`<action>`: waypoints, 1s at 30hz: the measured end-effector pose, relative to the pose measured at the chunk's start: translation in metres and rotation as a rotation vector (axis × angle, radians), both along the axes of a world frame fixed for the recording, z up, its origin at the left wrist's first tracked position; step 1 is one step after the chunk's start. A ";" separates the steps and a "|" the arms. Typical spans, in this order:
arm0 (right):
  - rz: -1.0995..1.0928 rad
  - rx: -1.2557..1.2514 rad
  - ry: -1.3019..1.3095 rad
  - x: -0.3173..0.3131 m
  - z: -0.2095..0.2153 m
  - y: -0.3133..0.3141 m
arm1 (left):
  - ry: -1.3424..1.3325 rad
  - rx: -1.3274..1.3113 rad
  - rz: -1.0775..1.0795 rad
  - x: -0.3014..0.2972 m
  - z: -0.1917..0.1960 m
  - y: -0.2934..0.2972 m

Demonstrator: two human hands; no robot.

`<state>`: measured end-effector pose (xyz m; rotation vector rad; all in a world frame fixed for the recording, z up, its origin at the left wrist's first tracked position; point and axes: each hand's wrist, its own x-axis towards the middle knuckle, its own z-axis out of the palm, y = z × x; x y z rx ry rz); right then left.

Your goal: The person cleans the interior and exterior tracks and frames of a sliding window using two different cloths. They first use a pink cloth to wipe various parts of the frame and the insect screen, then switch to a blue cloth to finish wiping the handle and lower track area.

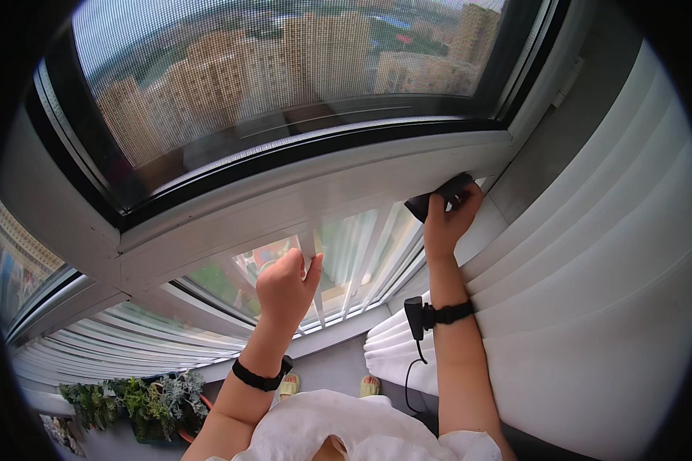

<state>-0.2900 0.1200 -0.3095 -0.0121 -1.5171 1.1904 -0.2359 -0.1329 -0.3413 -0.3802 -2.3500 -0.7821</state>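
Note:
My left hand [287, 283] is closed at a white railing bar [307, 240] below the window frame, the bar running between its thumb and curled fingers. My right hand [449, 219] grips a dark, wedge-shaped object [437, 197] at the right end of the white window frame [323, 184]. The object lies along the frame's lower edge; its exact kind is not clear, and fingers cover part of it. Above both hands is a black-edged window with a mesh screen [300, 61].
A white curtain [584, 300] hangs close along my right arm. Potted plants [150, 403] stand at the lower left, by more white bars [131, 342]. A black device with a cable [414, 316] is strapped to my right forearm, and a black band [259, 376] circles my left wrist.

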 end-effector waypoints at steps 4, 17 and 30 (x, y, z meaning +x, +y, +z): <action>-0.146 0.323 -0.110 0.007 -0.097 0.016 | 0.005 0.057 -0.002 0.002 -0.001 0.003; -0.622 0.344 -0.116 -0.020 -0.028 0.082 | 0.042 0.020 -0.034 -0.009 -0.007 0.003; -0.174 0.095 -0.262 0.016 -0.115 0.043 | 0.095 0.022 -0.046 -0.011 -0.016 -0.005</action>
